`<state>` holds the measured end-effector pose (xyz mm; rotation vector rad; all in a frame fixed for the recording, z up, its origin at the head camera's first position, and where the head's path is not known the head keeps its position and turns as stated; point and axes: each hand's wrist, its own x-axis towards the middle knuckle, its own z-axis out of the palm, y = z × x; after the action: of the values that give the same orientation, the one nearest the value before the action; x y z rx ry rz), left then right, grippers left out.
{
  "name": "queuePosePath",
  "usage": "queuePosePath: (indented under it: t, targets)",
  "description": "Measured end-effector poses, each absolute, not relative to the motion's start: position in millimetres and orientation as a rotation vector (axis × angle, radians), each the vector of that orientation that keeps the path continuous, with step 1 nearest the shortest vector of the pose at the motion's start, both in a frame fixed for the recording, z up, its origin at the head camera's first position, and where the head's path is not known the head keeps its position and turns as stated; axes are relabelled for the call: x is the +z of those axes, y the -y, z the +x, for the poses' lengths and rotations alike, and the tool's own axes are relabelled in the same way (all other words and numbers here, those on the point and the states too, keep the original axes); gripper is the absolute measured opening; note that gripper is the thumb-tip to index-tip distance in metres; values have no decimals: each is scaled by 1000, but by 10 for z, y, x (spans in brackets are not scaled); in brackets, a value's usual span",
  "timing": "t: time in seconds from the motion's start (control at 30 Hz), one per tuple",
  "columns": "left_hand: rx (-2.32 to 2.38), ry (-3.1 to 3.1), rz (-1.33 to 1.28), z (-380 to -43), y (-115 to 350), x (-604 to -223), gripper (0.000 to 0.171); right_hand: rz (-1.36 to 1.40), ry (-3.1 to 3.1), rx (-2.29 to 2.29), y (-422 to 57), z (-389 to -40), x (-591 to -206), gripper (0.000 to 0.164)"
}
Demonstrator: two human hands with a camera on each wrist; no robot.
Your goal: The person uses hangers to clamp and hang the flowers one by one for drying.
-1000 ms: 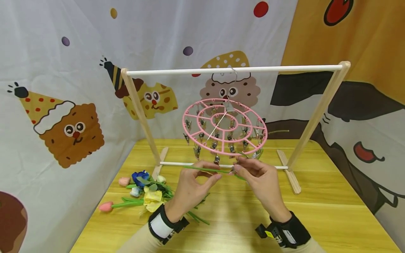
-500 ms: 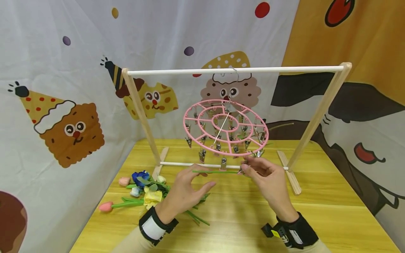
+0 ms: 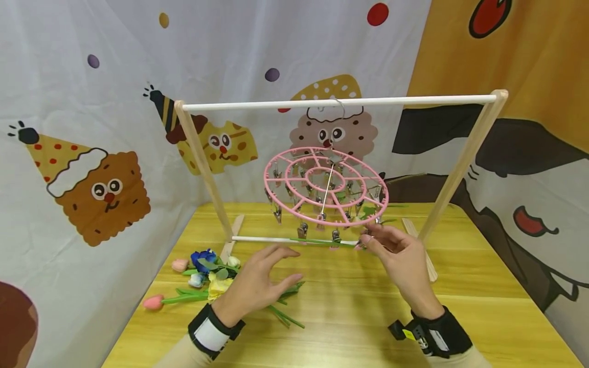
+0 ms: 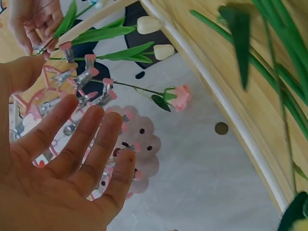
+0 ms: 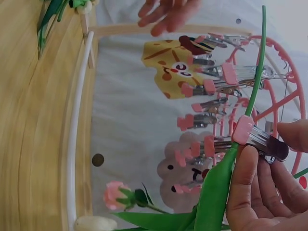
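My right hand (image 3: 400, 255) pinches a metal clip (image 5: 262, 144) with pink tips, at the near right edge of a round pink hanger (image 3: 387, 194). Clamped in that clip is a green stem (image 5: 257, 72), which points left in the head view; a broad leaf (image 5: 214, 197) lies beyond the clip. Left of it, my left hand (image 3: 255, 281) is held in the air, fingers spread and apart from the stem. More flowers hang from the hanger: white tulips (image 4: 149, 25) and a pink rose (image 4: 178, 97) show in the left wrist view.
The hanger hooks over the white top rod (image 3: 276, 105) of a wooden stand (image 3: 202, 153). On the table at left lies a bunch of flowers, with a blue bloom (image 3: 203, 259), a yellow one (image 3: 218, 286) and a pink tulip (image 3: 154, 302). A printed cloth (image 3: 221, 46) hangs behind.
My left hand has come away from the stem, down and to the left. The right hand has shifted right with the clip, and the hanger has turned a little.
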<state>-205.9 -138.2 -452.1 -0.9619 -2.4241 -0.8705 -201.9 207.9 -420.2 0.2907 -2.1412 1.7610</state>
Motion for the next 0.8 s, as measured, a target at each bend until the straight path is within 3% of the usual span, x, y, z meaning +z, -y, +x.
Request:
queuePosePath:
  t: [0.8]
  targets:
    - [-559,2633,-828,-2092,1917,-4779,39,243,2010,1863,-2366,-2217,-4165,38]
